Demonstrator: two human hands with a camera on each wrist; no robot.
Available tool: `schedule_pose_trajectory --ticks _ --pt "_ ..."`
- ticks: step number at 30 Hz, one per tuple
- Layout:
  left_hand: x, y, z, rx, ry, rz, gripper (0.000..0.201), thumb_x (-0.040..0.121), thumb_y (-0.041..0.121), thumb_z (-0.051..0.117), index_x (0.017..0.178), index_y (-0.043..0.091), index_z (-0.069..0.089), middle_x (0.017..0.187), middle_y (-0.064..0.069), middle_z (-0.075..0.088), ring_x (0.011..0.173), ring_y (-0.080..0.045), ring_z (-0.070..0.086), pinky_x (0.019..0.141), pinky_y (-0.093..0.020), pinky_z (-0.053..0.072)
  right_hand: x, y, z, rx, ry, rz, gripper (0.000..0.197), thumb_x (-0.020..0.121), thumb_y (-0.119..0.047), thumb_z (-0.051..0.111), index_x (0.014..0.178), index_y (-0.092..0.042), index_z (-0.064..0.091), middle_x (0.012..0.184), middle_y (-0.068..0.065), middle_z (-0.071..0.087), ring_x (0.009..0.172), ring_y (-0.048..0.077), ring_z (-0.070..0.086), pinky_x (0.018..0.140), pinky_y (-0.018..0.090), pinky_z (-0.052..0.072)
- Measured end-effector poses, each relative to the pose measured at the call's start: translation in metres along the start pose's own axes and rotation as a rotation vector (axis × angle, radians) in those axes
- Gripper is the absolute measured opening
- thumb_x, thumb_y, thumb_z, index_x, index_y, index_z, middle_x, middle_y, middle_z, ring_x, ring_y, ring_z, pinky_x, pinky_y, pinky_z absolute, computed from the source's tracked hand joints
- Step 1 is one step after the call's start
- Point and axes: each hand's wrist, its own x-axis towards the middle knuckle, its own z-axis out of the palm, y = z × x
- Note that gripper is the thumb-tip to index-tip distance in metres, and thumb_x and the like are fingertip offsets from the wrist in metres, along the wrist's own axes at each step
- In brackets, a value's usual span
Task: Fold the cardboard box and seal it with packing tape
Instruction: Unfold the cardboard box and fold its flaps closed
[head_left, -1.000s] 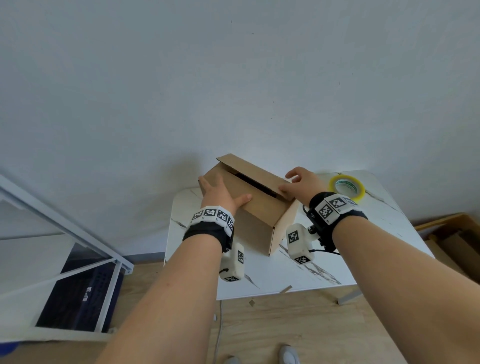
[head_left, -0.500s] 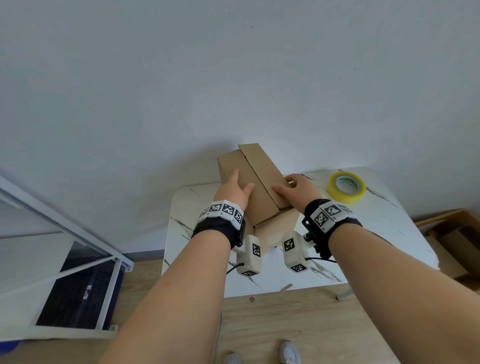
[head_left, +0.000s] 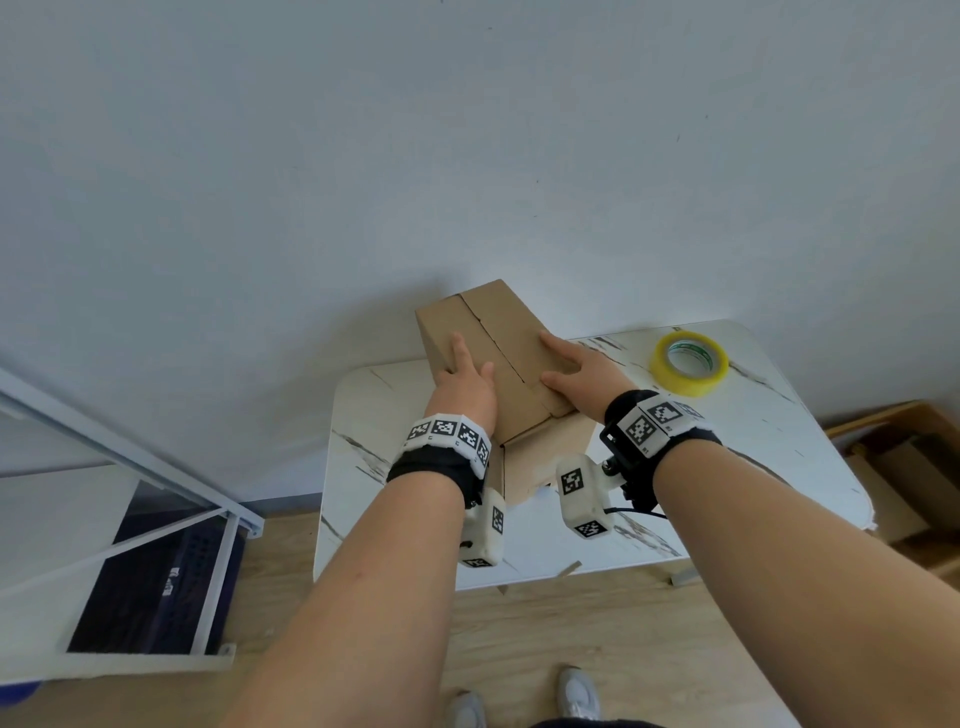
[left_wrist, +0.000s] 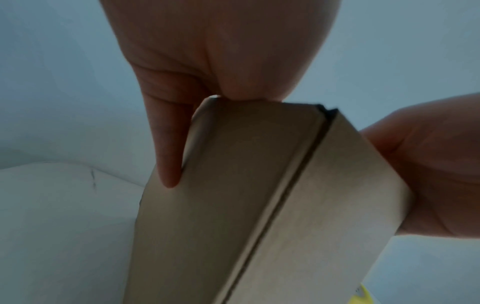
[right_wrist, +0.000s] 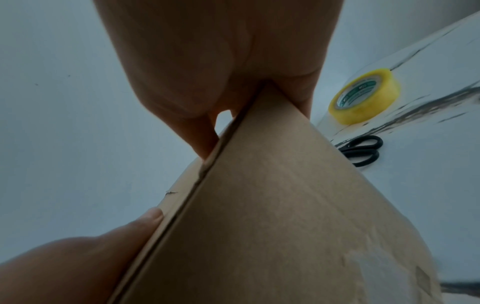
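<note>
While the cardboard box (head_left: 498, 358) sits flaps-down, left hand (head_left: 464, 384) and right hand (head_left: 582, 371) press flat-fingered on its top; tape roll (head_left: 688, 362) lies right of it.

Right hand (right_wrist: 221, 61) fills the top center, pressing the cardboard box (right_wrist: 272, 216) (flap seam running diagonally). Left hand (right_wrist: 78, 257) sits lower left. Yellow tape roll (right_wrist: 363, 96) and black scissors (right_wrist: 361, 150) lie on the tabletop (right_wrist: 441, 185) at right.

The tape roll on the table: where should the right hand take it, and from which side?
Grip the tape roll across its yellow outer rim, from above. It lies flat on the table with its hole up, clear of the box and close to the right hand.
</note>
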Motion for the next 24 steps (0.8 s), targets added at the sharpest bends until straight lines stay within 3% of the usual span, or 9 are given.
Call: schedule_pose_trajectory --ticks 3,6,10,15,18,24 --pt "0.0 -0.003 0.002 0.007 0.009 0.019 0.06 0.102 0.041 0.022 0.153 0.026 -0.005 0.143 -0.024 0.035 0.113 -0.037 0.056 0.091 -0.04 0.044 0.001 0.0 0.003 -0.044 0.012 0.005 0.058 0.095 -0.023 0.052 0.147 -0.04 0.032 0.138 -0.002 0.053 0.099 0.014 0.057 0.083 0.023 0.046" --pt "0.0 -0.007 0.003 0.025 0.021 0.038 0.058 0.102 0.042 0.022 0.153 0.027 -0.003 0.142 -0.024 0.037 0.11 -0.038 0.057 0.09 -0.04 0.044 0.001 0.002 0.008 -0.09 0.054 0.02 0.057 0.094 -0.028 0.052 0.145 -0.046 0.034 0.124 -0.004 0.059 0.089 0.014 0.059 0.074 0.025 0.049" --pt "-0.001 -0.012 0.001 0.033 -0.019 0.106 0.049 0.102 0.044 0.019 0.15 0.043 0.007 0.134 -0.025 0.042 0.105 -0.038 0.057 0.091 -0.041 0.044 0.002 0.002 0.011 -0.141 0.083 0.027 0.054 0.093 -0.032 0.051 0.143 -0.047 0.036 0.11 -0.003 0.06 0.079 0.012 0.056 0.06 0.021 0.042" --pt "0.0 -0.009 0.001 0.063 -0.001 0.131 0.047 0.102 0.042 0.018 0.149 0.042 0.014 0.124 -0.023 0.049 0.101 -0.036 0.057 0.088 -0.038 0.044 0.001 0.002 0.01 -0.17 0.078 0.008 0.054 0.095 -0.033 0.051 0.145 -0.043 0.035 0.122 0.003 0.061 0.092 0.018 0.056 0.075 0.025 0.042" --pt "0.0 -0.005 0.002 0.05 0.01 0.13 0.048 0.102 0.041 0.018 0.15 0.038 0.012 0.121 -0.024 0.052 0.102 -0.036 0.057 0.087 -0.038 0.044 0.002 0.002 0.006 -0.117 0.095 -0.009 0.054 0.093 -0.03 0.056 0.144 -0.037 0.04 0.136 -0.002 0.055 0.112 0.018 0.056 0.083 0.023 0.042" --pt "0.009 0.016 0.006 0.0 0.08 0.121 0.052 0.103 0.04 0.021 0.152 0.034 0.006 0.124 -0.023 0.052 0.104 -0.037 0.058 0.086 -0.039 0.045 0.02 -0.001 -0.014 -0.1 0.159 0.004 0.065 0.089 -0.034 0.062 0.146 -0.022 0.035 0.138 0.004 0.054 0.122 0.023 0.054 0.098 0.032 0.042"
